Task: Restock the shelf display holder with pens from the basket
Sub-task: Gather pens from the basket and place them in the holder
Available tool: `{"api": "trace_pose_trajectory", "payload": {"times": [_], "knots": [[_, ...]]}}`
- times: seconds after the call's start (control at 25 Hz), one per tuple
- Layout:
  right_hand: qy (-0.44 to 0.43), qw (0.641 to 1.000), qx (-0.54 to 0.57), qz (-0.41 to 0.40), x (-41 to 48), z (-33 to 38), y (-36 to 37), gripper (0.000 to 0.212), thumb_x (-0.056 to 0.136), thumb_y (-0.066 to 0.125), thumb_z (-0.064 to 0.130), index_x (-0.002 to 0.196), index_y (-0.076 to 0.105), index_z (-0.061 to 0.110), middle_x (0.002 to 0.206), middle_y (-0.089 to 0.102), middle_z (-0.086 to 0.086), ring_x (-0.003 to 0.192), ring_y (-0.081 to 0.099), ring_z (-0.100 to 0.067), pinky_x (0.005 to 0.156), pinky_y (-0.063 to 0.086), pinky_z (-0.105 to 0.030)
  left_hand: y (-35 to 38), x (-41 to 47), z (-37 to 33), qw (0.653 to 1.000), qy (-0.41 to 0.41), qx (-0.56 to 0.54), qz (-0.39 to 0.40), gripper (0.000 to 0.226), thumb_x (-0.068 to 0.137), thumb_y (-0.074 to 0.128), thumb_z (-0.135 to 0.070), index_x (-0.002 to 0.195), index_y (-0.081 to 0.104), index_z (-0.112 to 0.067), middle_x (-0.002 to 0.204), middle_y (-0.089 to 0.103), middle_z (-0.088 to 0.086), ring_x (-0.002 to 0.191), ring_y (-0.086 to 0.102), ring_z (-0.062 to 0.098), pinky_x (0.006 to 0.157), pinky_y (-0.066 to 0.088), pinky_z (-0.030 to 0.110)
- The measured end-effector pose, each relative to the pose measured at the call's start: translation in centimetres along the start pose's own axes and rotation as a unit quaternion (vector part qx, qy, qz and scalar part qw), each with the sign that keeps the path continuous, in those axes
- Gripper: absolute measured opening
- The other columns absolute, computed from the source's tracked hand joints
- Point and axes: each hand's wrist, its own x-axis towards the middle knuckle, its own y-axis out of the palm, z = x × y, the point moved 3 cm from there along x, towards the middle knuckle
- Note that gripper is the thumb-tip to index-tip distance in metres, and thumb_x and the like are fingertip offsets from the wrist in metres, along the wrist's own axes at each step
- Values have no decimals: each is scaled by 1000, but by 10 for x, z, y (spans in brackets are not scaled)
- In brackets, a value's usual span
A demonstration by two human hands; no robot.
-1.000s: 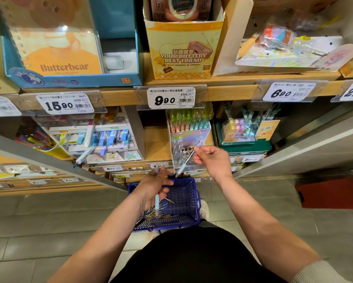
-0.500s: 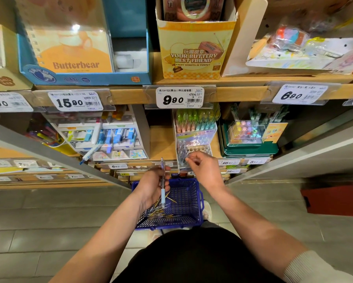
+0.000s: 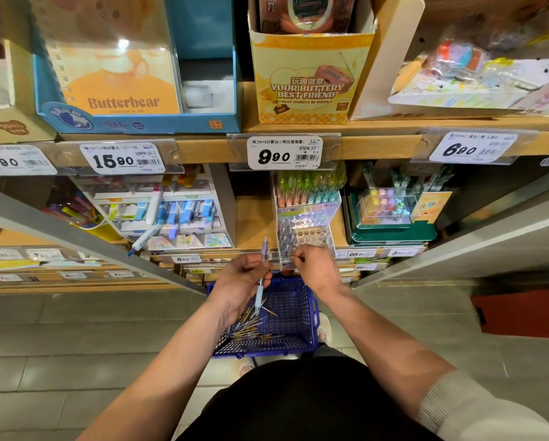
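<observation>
Purple pen (image 3: 262, 275) gripped in left hand (image 3: 240, 283), right hand (image 3: 314, 265) pinched at holder (image 3: 305, 230), one basket (image 3: 295, 316)

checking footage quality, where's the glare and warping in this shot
Head view: a bright glare spot sits on the clear plastic over the Butterbear box; wide-angle distortion bows the shelf edge and slants the grey rails; the display holder shimmers with reflections; edges look soft, hands fairly sharp.

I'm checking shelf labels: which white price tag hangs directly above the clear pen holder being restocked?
The white 9.90 price tag, centred over the clear perforated pen holder; the 15.90 tag and 6.90 tag hang off to either side.
</observation>
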Motion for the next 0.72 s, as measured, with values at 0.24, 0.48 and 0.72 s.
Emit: {"api": "trace_pose_trajectory", "payload": {"times": [0.24,0.48,0.72], "knots": [[74,929,353,79,-23,3,-18,18,95,68,35,93,74,19,84,76,6,71,70,-7,68,55,-21,0,5,2,1000,-10,-2,21,16,91,72,-7,106,66,-9,99,76,12,84,71,21,73,62,29],[63,886,447,105,-30,18,-29,13,88,78,22,100,74,24,97,78,1,80,74,-14,79,59,-25,13,8,4,998,-15,19,65,28,87,76,-11,112,67,-5,95,78,9,83,72,18,72,60,27],[84,871,484,22,-25,0,-52,5,93,71,14,97,73,13,83,77,-2,76,73,-15,71,59,-21,16,9,3,994,-32,65,79,21,99,64,-27,114,65,-13,106,78,8,86,73,15,71,57,26]]}}
